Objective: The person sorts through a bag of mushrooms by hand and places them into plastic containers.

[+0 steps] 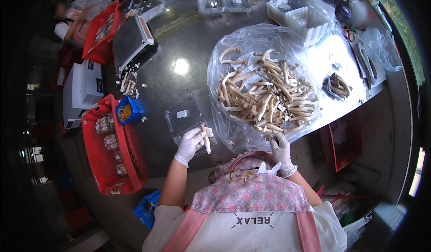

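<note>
My left hand [190,143], in a white glove, grips a long pale mushroom [205,138] above an open clear plastic clamshell box [183,112]. The box lies on the metal table with its lid folded back, and a small white label is on the lid. My right hand [281,150], also gloved, is at the near edge of a large heap of long-stemmed mushrooms [269,93] on a clear plastic bag [222,50]. Its fingers are bent beside the lowest stems; whether they pinch one cannot be made out.
Left stand a digital scale [133,43], red crates [112,144] [101,33] and a blue basket of rubber bands [129,110]. Stacked clear boxes [303,18] are at the back; a filled box [338,86] lies right. Another person [72,24] is at the upper left.
</note>
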Demonstrator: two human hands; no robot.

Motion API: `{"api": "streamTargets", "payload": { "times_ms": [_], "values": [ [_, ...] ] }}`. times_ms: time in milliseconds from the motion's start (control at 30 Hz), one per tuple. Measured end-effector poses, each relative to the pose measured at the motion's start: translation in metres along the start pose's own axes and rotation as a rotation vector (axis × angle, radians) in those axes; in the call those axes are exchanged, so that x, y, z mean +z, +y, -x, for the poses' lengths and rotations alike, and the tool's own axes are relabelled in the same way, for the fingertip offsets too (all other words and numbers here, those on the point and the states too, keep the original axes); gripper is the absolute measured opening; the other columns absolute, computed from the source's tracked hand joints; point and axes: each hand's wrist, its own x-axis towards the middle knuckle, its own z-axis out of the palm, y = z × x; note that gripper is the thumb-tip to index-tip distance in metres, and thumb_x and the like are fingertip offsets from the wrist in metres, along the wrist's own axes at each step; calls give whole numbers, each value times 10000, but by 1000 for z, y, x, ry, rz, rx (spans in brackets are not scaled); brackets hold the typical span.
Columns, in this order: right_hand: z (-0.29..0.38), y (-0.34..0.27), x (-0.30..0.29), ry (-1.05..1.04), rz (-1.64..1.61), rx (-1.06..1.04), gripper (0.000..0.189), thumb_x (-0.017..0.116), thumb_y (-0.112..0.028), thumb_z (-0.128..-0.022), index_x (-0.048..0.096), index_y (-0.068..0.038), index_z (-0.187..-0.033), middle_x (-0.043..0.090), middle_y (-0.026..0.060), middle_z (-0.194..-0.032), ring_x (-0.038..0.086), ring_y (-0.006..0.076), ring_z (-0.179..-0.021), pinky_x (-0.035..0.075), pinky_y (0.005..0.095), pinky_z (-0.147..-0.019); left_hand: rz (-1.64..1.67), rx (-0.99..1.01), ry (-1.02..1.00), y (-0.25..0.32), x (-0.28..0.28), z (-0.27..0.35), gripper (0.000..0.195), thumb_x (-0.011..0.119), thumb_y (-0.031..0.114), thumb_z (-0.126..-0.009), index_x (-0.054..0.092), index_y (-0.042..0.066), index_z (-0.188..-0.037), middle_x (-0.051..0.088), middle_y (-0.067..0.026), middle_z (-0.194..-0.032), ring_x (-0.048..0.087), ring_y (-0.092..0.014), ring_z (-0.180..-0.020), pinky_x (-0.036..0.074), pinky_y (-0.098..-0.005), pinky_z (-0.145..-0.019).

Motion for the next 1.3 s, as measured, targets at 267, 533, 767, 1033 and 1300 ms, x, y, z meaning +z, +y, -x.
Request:
{"api": "streamTargets", "payload": {
  "times_ms": [267,533,767,1033,1300],
  "values": [
    [-3,-22,-4,-145,-105,16,172,573,-73,-853,589,20,-996,596,125,-853,561,212,-795,449,316,-743,83,50,-142,2,56,-31,164,572,62,-861,581,9,-1015,632,-128,-950,538,-68,-646,428,-163,-572],
    [-35,-29,-20,-64,-218,90,232,660,-125,-816,593,2,-998,597,93,-820,547,156,-762,456,282,-719,159,24,-252,-8,168,-72,208,559,45,-864,562,25,-1071,620,-120,-1033,594,-107,-750,483,-214,-666],
    [-119,31,-198,484,444,-205,149,679,-62,-754,587,-23,-865,542,72,-722,503,185,-683,431,303,-633,-12,151,-154,3,166,-82,252,558,52,-864,547,16,-1113,631,-73,-1016,603,-108,-802,461,-202,-685],
    [-175,68,-296,467,756,-233,226,655,-56,-692,608,-78,-912,595,133,-896,522,330,-895,407,407,-812,72,35,15,-15,164,-75,151,535,60,-874,584,36,-1015,636,-55,-924,591,-103,-757,441,-202,-666],
    [-175,93,-300,396,726,-265,266,714,-105,-652,661,-119,-912,612,95,-929,531,290,-913,373,376,-836,-51,53,35,-7,182,-78,142,531,105,-893,603,47,-1001,645,-29,-908,594,-78,-758,449,-200,-675]
  ]
}}
